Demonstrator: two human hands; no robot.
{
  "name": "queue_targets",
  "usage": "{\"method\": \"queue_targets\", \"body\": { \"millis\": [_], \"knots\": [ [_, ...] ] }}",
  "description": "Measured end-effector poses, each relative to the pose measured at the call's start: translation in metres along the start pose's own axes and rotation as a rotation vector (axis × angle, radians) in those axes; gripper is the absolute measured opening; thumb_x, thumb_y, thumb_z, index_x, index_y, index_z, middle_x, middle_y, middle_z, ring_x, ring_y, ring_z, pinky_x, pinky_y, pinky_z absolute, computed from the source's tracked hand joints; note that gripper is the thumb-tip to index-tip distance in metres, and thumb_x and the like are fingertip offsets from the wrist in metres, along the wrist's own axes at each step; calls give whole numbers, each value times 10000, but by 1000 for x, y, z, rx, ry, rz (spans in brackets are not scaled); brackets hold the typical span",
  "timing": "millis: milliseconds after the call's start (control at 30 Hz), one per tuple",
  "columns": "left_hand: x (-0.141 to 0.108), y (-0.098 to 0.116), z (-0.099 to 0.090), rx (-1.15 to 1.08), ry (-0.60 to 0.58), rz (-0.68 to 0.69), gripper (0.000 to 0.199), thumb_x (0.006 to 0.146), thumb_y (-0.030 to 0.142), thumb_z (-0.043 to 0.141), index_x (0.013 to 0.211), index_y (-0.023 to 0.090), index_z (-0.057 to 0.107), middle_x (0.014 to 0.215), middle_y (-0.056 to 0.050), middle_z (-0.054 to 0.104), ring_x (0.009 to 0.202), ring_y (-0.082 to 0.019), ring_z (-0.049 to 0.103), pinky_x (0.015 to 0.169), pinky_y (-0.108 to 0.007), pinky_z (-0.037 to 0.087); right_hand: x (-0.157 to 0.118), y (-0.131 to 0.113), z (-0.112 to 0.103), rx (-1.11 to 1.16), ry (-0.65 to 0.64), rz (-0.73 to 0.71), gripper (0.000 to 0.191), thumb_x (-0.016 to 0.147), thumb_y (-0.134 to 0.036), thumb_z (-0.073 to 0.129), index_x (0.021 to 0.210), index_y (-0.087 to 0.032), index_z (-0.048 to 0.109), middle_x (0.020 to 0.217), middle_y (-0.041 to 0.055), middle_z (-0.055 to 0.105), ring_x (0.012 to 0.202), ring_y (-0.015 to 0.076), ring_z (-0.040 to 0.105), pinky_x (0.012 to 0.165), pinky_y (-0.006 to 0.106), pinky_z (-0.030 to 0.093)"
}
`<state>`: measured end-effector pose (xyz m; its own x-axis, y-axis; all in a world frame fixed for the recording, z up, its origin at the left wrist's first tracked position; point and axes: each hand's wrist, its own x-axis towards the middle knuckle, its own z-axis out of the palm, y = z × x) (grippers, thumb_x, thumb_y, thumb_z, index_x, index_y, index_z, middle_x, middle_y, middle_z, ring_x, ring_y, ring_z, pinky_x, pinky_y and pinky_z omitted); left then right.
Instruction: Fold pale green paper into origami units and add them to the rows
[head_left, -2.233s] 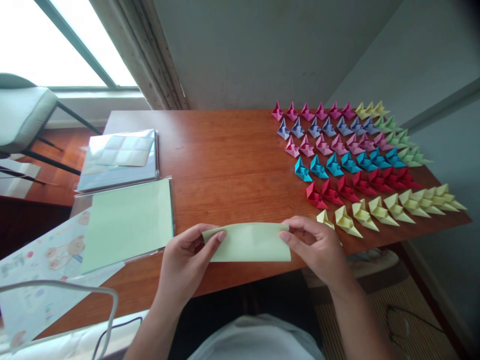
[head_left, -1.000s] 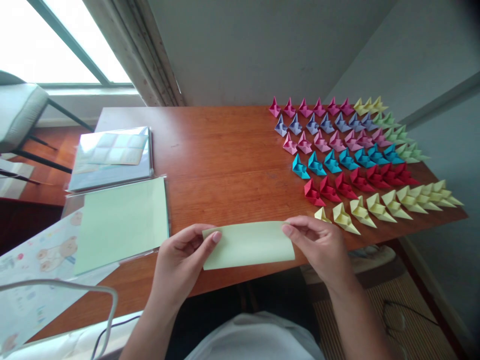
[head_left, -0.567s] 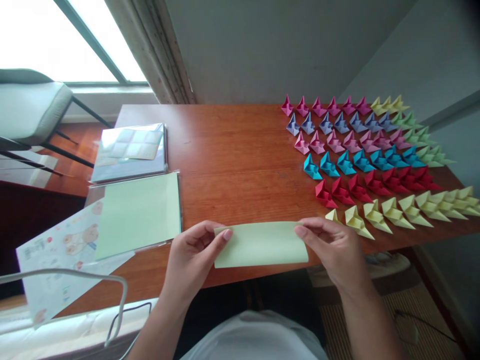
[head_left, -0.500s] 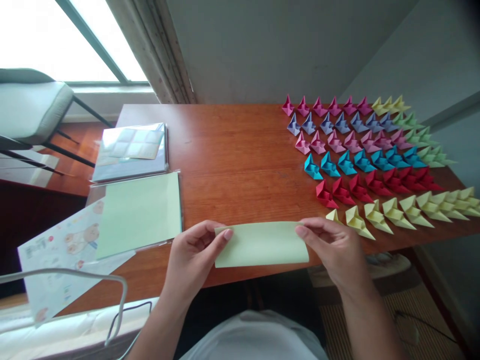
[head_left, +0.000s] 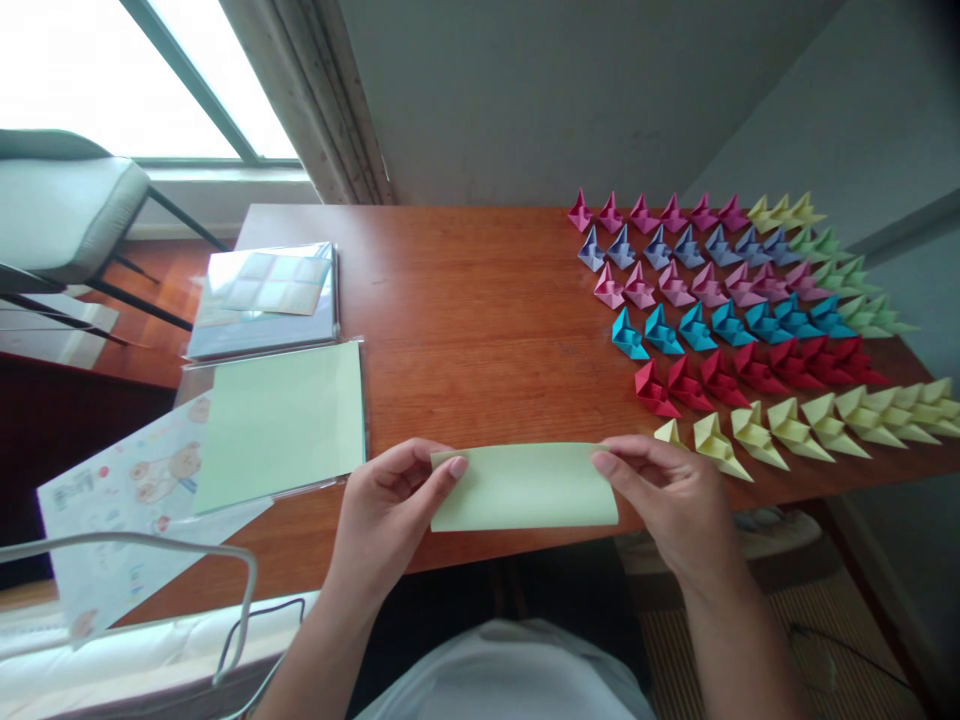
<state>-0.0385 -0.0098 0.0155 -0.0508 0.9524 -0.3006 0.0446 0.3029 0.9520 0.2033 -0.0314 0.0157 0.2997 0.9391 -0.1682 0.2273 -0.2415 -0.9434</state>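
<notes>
Between my two hands, over the table's front edge, a pale green sheet of paper (head_left: 525, 490) is stretched out sideways. It looks folded or curled along its upper edge, where it bends over; I cannot tell which. My left hand (head_left: 397, 500) pinches its upper left corner between thumb and fingers. At the upper right corner my right hand (head_left: 667, 500) grips it in the same way. Several folded yellow paper boats (head_left: 757, 435) stand in a row just beyond my right hand. To the left of my left hand lies a stack of pale green paper (head_left: 289, 425) on a clear sleeve.
Rows of red (head_left: 720, 380), blue (head_left: 712, 325), pink and purple folded boats fill the table's right side. A shiny packet (head_left: 266, 300) lies at the back left, a bear-print sheet (head_left: 142, 510) at the front left. A grey cable (head_left: 247, 580) crosses the lower left. A chair (head_left: 75, 200) stands by the window.
Both hands keep their pinch on the pale green paper. The view has shifted very slightly; the paper's lower edge sits a touch higher.
</notes>
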Motion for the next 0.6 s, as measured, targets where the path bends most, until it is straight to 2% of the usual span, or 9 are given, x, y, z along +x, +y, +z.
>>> {"method": "queue_targets", "body": {
  "millis": [333, 600],
  "knots": [
    [-1, -3, -3, -6, -16, 21, 227, 765, 359, 808, 700, 165, 710, 681, -15, 689, 595, -107, 578, 513, -170, 441, 5, 9, -3, -26, -18, -60, 202, 747, -421, 828, 793, -226, 799, 760, 46, 788, 672, 217, 747, 617, 295, 638],
    [0, -3, -2, -13, -14, 20, 212, 770, 344, 809, 703, 166, 716, 690, -13, 695, 610, -108, 586, 531, -169, 444, 2, 3, 0, -18, -8, -23, 150, 765, -381, 817, 797, -236, 795, 783, 32, 786, 712, 205, 742, 656, 284, 624]
  ]
}}
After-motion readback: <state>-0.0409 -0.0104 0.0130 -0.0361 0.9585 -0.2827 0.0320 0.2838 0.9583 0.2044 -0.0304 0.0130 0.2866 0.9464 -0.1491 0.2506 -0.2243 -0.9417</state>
